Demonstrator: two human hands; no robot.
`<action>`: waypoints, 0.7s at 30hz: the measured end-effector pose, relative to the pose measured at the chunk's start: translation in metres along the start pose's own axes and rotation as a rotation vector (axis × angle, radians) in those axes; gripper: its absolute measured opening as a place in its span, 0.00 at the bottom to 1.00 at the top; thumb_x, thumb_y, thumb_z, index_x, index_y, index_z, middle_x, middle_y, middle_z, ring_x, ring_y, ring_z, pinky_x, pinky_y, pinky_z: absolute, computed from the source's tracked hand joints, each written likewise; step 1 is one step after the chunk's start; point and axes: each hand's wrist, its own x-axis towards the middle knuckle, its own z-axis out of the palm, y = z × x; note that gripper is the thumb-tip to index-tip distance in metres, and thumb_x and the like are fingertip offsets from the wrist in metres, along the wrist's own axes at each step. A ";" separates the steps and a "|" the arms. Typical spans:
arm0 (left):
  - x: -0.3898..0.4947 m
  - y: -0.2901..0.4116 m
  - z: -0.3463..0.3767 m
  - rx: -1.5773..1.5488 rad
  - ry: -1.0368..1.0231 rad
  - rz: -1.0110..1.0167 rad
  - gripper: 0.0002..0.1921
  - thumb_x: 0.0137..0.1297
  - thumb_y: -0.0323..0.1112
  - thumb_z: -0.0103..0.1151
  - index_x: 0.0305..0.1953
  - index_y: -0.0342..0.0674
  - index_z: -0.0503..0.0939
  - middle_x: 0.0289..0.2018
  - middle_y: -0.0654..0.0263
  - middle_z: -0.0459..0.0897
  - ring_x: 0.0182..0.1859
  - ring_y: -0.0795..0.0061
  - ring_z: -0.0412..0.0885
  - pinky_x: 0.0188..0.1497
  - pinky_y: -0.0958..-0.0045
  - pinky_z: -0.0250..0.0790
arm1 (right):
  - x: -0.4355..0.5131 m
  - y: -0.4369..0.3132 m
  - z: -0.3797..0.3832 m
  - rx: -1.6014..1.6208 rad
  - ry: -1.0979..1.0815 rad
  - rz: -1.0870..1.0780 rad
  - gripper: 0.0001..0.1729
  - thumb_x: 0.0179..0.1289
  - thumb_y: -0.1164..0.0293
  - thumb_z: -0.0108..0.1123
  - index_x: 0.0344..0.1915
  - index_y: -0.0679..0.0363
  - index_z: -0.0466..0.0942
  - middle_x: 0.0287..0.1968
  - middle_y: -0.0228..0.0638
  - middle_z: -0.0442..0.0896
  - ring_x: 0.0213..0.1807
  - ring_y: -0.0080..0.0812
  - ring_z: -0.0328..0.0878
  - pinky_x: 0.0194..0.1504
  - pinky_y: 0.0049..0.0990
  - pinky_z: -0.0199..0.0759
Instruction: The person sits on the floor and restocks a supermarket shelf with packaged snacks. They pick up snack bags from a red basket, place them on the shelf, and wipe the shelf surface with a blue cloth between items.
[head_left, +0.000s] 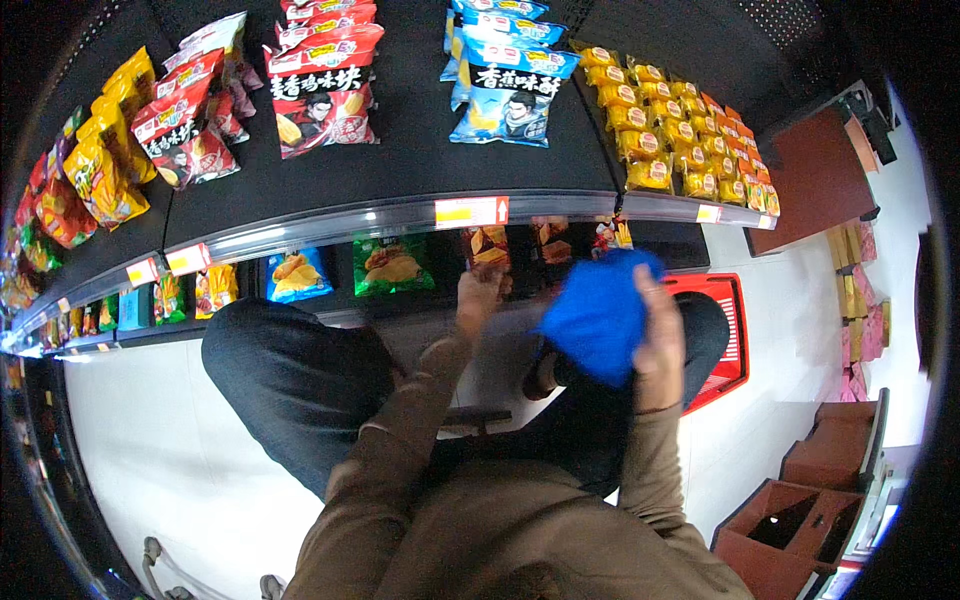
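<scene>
My right hand (660, 345) grips a bright blue cloth (596, 319), blurred by motion, above my right knee. My left hand (480, 292) reaches forward to the lower shelf. Its fingers are by a brown snack packet (487, 244), and whether they touch or hold it is unclear. Left of that hand, a green chip bag (394, 264) and a blue chip bag (298, 274) stand on the same shelf. Another brown packet (552, 238) stands to the right, with a yellow-and-red packet (613, 234) beyond it, partly hidden by the upper shelf edge.
Overhead, the upper shelf's clear front rail (337, 231) juts out with price tags. Above it stand red snack bags (322, 94), blue snack bags (510, 94) and rows of small yellow packs (645, 142). A red plastic basket (726, 337) sits on the floor beside my right knee.
</scene>
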 end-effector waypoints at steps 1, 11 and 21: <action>0.004 0.002 -0.007 -0.003 0.000 0.029 0.14 0.72 0.42 0.61 0.49 0.38 0.84 0.34 0.64 0.88 0.33 0.75 0.85 0.32 0.71 0.77 | 0.001 0.021 0.013 0.000 -0.006 0.024 0.22 0.63 0.57 0.71 0.48 0.60 0.80 0.43 0.35 0.86 0.45 0.32 0.84 0.53 0.36 0.78; 0.063 -0.083 -0.087 0.318 0.314 0.134 0.19 0.73 0.46 0.57 0.53 0.35 0.80 0.40 0.52 0.86 0.42 0.62 0.86 0.40 0.63 0.76 | 0.126 0.115 0.055 -0.631 0.079 -0.713 0.17 0.75 0.64 0.58 0.49 0.70 0.78 0.40 0.41 0.86 0.39 0.28 0.77 0.46 0.30 0.73; 0.089 -0.116 -0.026 0.613 0.014 0.095 0.27 0.75 0.55 0.47 0.61 0.39 0.74 0.54 0.39 0.78 0.59 0.36 0.75 0.56 0.50 0.71 | 0.255 0.258 -0.026 -0.060 -0.160 -0.495 0.20 0.71 0.69 0.60 0.60 0.62 0.75 0.59 0.39 0.77 0.61 0.42 0.71 0.62 0.37 0.67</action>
